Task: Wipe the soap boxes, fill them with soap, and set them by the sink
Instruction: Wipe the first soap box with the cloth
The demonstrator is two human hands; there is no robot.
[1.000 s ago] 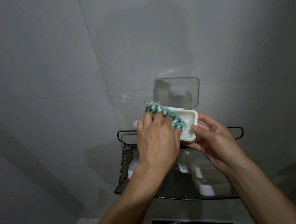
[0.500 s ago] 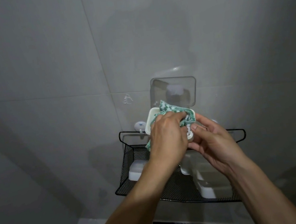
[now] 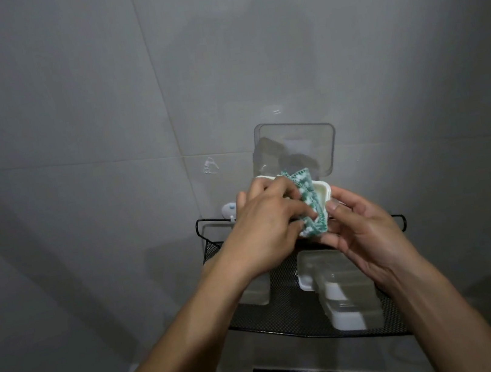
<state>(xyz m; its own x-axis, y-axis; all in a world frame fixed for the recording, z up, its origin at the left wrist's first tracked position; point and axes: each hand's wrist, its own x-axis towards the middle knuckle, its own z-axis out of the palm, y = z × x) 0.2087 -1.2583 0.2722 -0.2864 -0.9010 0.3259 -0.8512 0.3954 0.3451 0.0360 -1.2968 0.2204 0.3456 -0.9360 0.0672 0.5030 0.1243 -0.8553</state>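
Head view. The left hand (image 3: pixel 263 231) hides most of the white plastic soap box (image 3: pixel 321 192) and the left part of the black wire-mesh shelf (image 3: pixel 289 316); the dark object at 6 o'clock is cut off. Compared with half a second earlier, the green-and-white patterned cloth (image 3: pixel 404 194) now lies flatter across the box interior. The box is held above the shelf, its clear lid (image 3: pixel 296 149) upright at 12 o'clock. The left hand grips the cloth; the right hand (image 3: pixel 362 232) grips the box at 3 o'clock.
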